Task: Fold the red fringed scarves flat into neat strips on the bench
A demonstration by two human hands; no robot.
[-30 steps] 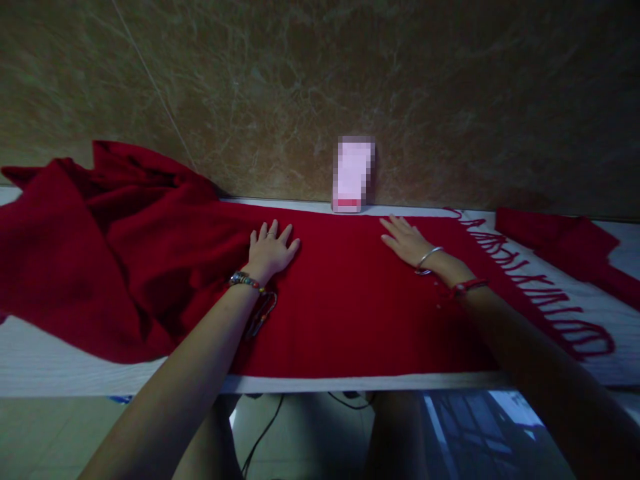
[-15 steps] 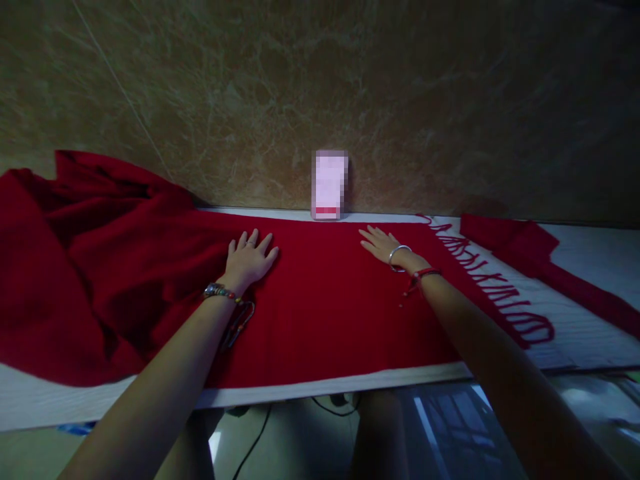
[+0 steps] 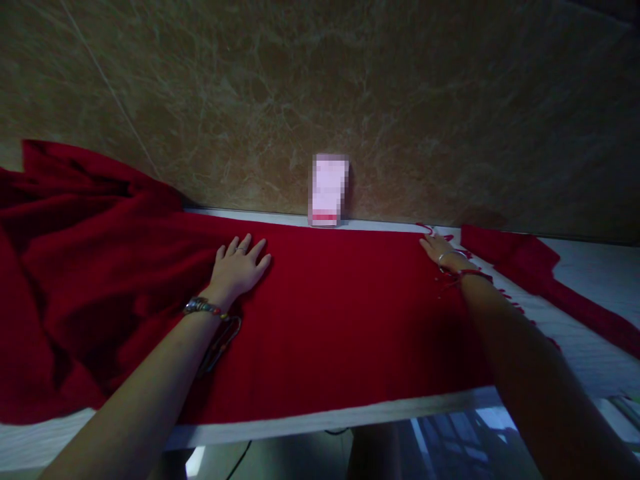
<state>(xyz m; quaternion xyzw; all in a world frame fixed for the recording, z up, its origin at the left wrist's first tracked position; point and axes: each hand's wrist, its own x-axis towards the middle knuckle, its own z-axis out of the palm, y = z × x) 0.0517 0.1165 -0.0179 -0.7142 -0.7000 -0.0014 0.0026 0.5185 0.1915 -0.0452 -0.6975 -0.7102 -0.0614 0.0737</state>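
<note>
Cloth (image 3: 330, 320) looks smooth; right hand (image 3: 437, 252) has slid out to fringe (image 3: 553, 343), left hand (image 3: 239, 270) stays put. Both hands' fingers outstretched, gripping nothing.

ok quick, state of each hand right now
Left hand: open, spread on the red cloth, holding nothing.
Right hand: open, on the cloth near its fringed edge.
</note>
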